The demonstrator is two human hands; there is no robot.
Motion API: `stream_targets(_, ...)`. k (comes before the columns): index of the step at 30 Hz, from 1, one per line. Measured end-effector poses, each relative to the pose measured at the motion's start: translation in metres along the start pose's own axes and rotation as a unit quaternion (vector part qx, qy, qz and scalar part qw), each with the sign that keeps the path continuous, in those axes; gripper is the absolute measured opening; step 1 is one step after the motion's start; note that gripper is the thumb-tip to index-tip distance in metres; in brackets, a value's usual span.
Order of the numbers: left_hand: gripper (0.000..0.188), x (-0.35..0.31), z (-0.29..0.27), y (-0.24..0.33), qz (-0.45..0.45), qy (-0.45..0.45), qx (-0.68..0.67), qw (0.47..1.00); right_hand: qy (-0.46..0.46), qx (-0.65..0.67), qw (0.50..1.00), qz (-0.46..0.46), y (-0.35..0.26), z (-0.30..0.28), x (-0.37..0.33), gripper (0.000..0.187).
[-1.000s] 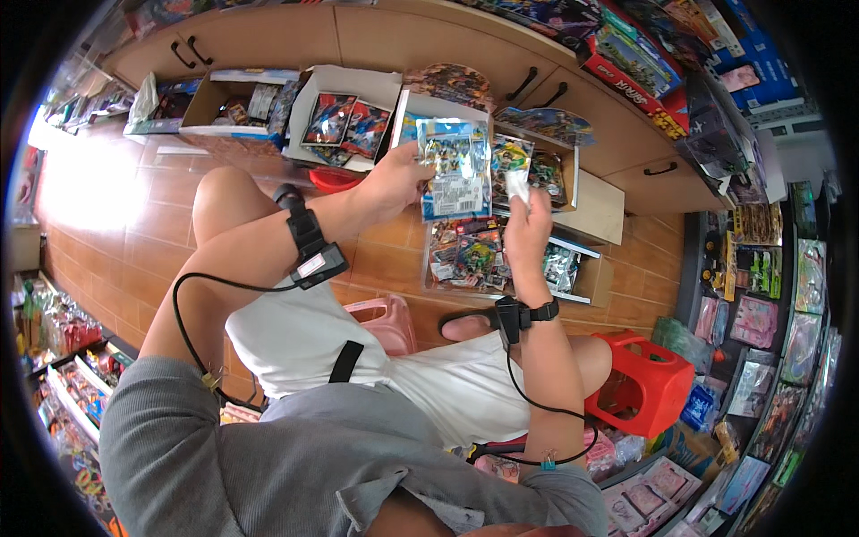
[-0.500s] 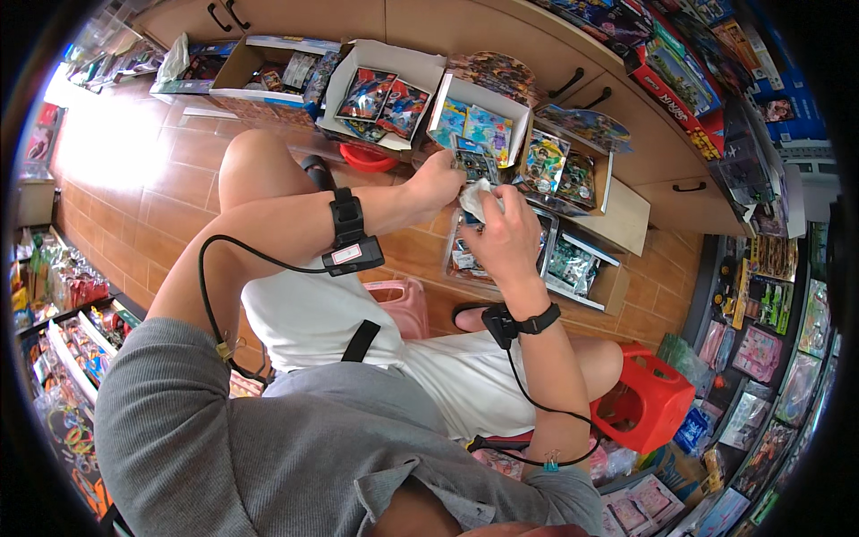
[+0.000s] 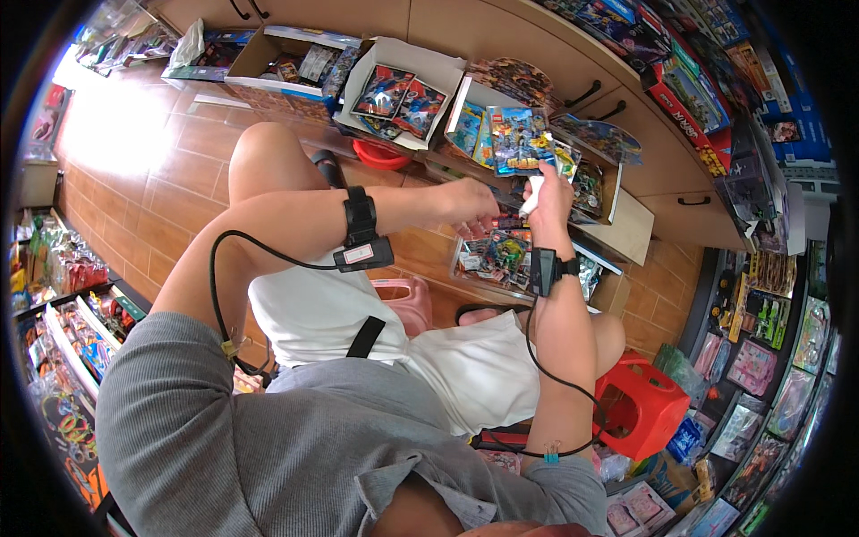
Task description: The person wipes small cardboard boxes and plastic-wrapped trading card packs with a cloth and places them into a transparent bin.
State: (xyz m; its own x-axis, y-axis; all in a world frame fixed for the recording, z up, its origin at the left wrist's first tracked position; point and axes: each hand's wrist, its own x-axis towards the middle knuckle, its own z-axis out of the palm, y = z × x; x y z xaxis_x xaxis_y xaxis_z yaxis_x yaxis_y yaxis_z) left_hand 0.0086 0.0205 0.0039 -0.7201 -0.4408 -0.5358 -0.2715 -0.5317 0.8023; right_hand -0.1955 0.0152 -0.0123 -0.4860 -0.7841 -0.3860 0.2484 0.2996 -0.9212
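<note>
My right hand (image 3: pixel 552 199) grips a blue and yellow toy packet (image 3: pixel 522 141) by its lower edge, held up in front of the open display boxes. A crumpled white tissue (image 3: pixel 532 195) is pinched in the same hand, under the packet. My left hand (image 3: pixel 469 206) hangs just above a clear plastic bin (image 3: pixel 458 261) with its fingers bent and apart, and I see nothing held in it. Colourful small packets (image 3: pixel 503 255) fill that bin. Behind the raised packet, a white open box (image 3: pixel 455 115) holds other blue packets, partly covered.
To its left stand a white carton (image 3: pixel 445 77) of red and blue packets and a brown-sided box (image 3: pixel 255 63). Wooden cabinets (image 3: pixel 483 27) line the back. A red stool (image 3: pixel 640 407) is beside my right leg, a pink stool (image 3: pixel 413 306) between my legs. Packed shelves (image 3: pixel 761 358) stand at right.
My right hand has moved right and up, and now has the blue and yellow packet with the tissue. My left hand, earlier at a dark packet, has shifted lower and right, over the bin.
</note>
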Motion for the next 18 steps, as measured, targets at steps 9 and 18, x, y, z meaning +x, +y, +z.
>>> stream_targets(9,0.041,-0.019,-0.005,-0.029,0.127,-0.058,0.44,0.887,-0.065,-0.026,0.99,0.125,0.015,0.052,0.017,0.038)
stream_targets(18,0.039,-0.031,-0.007,-0.03,0.06,-0.137,0.649,0.745,-0.105,-0.168,0.98,0.007,0.023,0.035,0.022,0.032)
